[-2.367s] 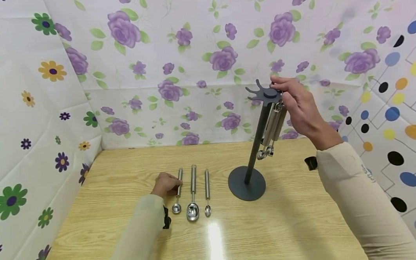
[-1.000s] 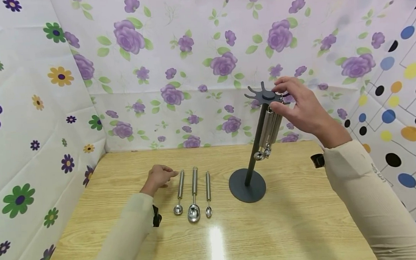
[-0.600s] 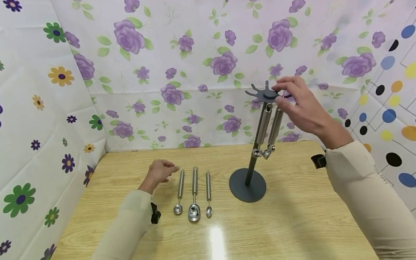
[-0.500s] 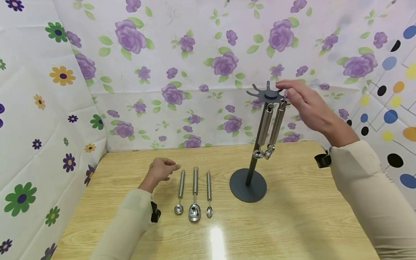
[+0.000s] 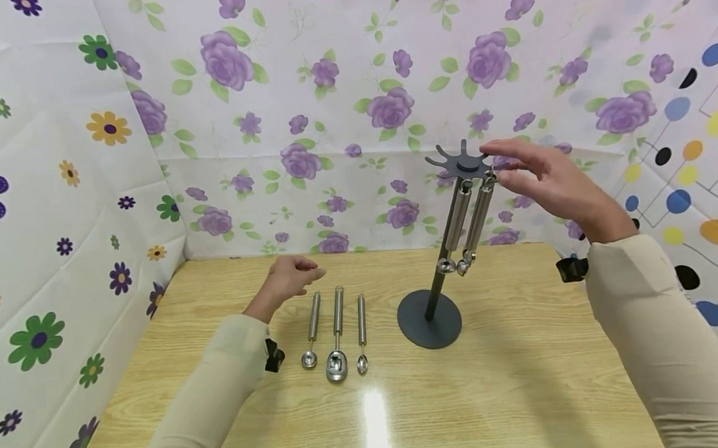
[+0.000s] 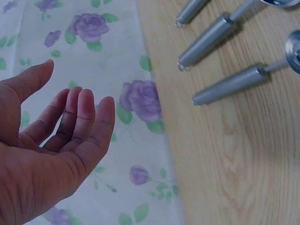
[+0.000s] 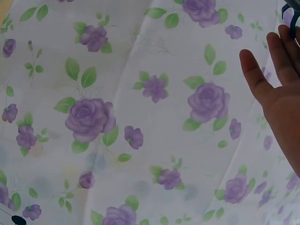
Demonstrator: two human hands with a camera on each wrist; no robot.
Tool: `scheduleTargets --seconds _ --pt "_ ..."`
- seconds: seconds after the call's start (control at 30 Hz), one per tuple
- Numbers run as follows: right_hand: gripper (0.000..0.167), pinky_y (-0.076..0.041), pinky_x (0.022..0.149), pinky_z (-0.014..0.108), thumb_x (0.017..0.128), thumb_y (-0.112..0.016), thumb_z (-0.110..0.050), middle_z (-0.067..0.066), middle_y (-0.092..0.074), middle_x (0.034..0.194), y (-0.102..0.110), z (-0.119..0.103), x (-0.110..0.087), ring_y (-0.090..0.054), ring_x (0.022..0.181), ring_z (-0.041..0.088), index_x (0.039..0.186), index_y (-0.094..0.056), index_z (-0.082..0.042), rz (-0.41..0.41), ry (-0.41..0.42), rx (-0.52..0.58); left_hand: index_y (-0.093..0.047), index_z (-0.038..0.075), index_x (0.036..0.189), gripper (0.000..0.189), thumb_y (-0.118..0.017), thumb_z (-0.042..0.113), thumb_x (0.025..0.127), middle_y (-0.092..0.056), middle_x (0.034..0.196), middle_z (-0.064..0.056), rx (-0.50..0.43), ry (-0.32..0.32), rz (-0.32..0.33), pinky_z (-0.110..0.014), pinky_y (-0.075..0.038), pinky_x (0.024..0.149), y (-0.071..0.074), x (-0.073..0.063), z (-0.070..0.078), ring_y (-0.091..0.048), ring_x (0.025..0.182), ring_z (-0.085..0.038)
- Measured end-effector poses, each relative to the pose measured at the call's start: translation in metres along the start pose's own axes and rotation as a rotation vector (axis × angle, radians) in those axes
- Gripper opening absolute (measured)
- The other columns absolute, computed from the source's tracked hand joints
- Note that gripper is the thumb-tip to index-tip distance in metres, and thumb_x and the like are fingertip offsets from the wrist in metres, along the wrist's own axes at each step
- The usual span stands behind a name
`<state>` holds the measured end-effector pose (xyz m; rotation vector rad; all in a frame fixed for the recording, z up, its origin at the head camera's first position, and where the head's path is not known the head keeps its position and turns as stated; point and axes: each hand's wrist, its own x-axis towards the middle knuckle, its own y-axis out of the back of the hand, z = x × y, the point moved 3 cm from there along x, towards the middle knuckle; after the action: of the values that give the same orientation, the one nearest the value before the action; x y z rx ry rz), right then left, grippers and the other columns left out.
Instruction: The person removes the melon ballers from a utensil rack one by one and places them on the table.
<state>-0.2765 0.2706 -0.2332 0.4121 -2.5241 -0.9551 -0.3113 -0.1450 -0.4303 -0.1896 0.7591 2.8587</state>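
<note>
**Wood-grain tabletop (image 5: pixel 466 408), floral backdrop (image 5: pixel 324 23): utensil stand (image 5: pixel 437 289)**

Hanging utensils (image 5: pixel 458 222), steel: hung from the upright stand's prongs (image 5: pixel 464 148). Right hand (image 5: pixel 554 181): thumb and fingers spread beside them (contact cannot be told). Left hand (image 5: pixel 285 280): fingers relaxed, holding nothing, near the handle ends of three laid utensils (image 5: pixel 338 311), side by side. Risk, as judged: knocking a prong could unhook a piece or tip the stand. Containers: none seen; the stand alone serves as holder.

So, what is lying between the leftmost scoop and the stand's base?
In the head view: the large scoop, then the slim scoop, both on the table.
</note>
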Motion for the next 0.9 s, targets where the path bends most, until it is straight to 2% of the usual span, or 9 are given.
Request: scheduleTargets --seconds 0.23,0.37,0.5,0.67,0.9 --pt "0.046 -0.037 0.101 0.065 0.102 -0.060 -0.021 0.003 -0.042 0.151 -0.003 -0.003 0.003 -0.041 0.134 0.038 0.147 -0.050 -0.014 0.050 0.010 -0.067 -0.065 -0.001 0.122 0.035 -0.068 0.023 0.098 -0.061 0.119 -0.018 -0.038 -0.016 -0.039 -0.043 -0.057 0.088 -0.010 0.000 0.019 -0.061 0.113 -0.036" --pt "0.041 -0.039 0.098 0.063 0.100 -0.064 -0.022 0.007 -0.049 0.141 -0.007 -0.005 0.004 -0.045 0.130 0.040 0.137 -0.056 -0.007 0.124 -0.012 -0.087 -0.065 -0.002 0.122 0.034 -0.069 0.022 0.097 -0.061 0.120 -0.017 -0.056 -0.043 -0.060 -0.044 -0.057 0.090 -0.016 0.000 0.032 -0.062 0.111 -0.034" --pt "0.037 -0.040 0.097 0.060 0.096 -0.070 -0.021 0.011 -0.055 0.131 -0.012 -0.008 0.007 -0.050 0.123 0.040 0.127 -0.060 -0.003 0.205 0.004 -0.112 -0.065 -0.002 0.123 0.036 -0.069 0.022 0.097 -0.062 0.122 -0.017 -0.089 -0.085 -0.095 -0.044 -0.056 0.091 -0.022 0.002 0.044 -0.062 0.112 -0.033" --pt "0.037 -0.040 0.099 0.061 0.093 -0.074 -0.023 0.016 -0.058 0.121 -0.017 -0.013 0.009 -0.053 0.117 0.040 0.119 -0.061 0.000 0.268 0.022 -0.155 -0.065 -0.001 0.125 0.036 -0.069 0.021 0.097 -0.062 0.122 -0.015 -0.163 -0.142 -0.150 -0.042 -0.055 0.094 -0.030 0.005 0.061 -0.063 0.109 -0.030" --pt "0.037 -0.043 0.091 0.054 0.089 -0.078 -0.023 0.019 -0.060 0.107 -0.022 -0.020 0.011 -0.056 0.105 0.039 0.107 -0.060 0.004 0.328 0.029 -0.204 -0.065 0.001 0.127 0.035 -0.068 0.021 0.098 -0.066 0.118 -0.013 -0.213 -0.251 -0.236 -0.034 -0.055 0.093 -0.041 0.001 0.098 -0.065 0.107 -0.025"
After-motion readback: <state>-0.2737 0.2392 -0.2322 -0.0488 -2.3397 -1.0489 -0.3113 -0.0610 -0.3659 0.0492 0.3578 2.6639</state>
